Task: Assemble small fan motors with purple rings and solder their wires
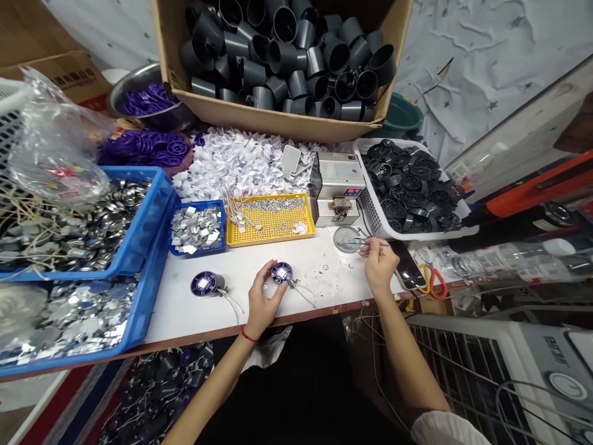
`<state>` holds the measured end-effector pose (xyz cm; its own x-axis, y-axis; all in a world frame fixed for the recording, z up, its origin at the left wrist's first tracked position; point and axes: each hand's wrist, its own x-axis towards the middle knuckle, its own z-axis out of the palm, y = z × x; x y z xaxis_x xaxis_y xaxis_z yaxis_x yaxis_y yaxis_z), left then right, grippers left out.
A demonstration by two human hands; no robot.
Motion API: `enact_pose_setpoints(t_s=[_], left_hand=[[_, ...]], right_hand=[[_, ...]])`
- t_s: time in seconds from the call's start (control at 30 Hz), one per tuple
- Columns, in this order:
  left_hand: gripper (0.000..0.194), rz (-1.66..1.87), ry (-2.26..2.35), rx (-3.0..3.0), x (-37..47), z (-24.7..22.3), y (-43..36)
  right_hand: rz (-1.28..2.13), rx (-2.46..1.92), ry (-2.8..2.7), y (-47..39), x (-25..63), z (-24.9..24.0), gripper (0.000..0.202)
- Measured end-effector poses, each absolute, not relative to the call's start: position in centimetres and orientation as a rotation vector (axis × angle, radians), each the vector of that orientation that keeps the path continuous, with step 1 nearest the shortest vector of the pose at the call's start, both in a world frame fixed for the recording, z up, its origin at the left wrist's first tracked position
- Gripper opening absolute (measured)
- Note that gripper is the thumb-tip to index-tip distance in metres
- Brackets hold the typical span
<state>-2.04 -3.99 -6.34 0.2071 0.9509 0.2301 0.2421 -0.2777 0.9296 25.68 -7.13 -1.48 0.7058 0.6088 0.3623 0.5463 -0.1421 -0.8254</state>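
Observation:
My left hand (263,298) holds a purple-topped round part (281,272) between thumb and fingers; a pale square sits at its centre and white wires trail to the right. Left of that hand, a similar purple and black part (204,283) stands on the white table with its own wires. My right hand (380,266) is closed on a thin blue stick (370,243). The stick's tip is over a small round dish (347,239) that contains something translucent.
A yellow tray (273,233) of small metal pieces, a blue tray (197,247) of metal plates and a metal machine (340,179) stand behind my hands. Scissors (437,283) and a phone (409,266) lie right. A cardboard box (278,123) holds dark cups.

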Motion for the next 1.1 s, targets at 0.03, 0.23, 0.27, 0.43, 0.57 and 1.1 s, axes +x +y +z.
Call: enact_pose_setpoints(t_s=[0.03,0.23,0.27,0.43,0.57,1.1], left_hand=[[0.054,1.12,1.136,1.682,-2.1,-6.3,-4.0],[0.055,1.14,1.144,1.677,-2.1,-6.3,-3.9],[0.055,1.141,1.141,1.677,-2.1,-6.3,-3.9],[0.059,1.168,1.155,1.666,-1.9,-6.5,-3.6],[0.061,1.164,1.167,1.654,-1.8,-6.5,-3.5],[0.06,1.17,1.132,1.617,-1.5,-5.9,-5.0]], right_hand=[[0.058,-1.778,-0.836,-7.1,25.6,-1.6,0.042],[0.033,-1.766,-0.834,-7.0,26.1,-2.1,0.042],[0.039,-1.787,-0.886,-7.1,26.2,-2.0,0.041],[-0.031,-1.741,-0.95,-7.6,26.0,-1.3,0.038],[-0.002,-1.692,-0.886,-8.1,25.5,-1.6,0.035],[0.51,-1.309,-0.801,-11.9,17.4,-0.6,0.028]])
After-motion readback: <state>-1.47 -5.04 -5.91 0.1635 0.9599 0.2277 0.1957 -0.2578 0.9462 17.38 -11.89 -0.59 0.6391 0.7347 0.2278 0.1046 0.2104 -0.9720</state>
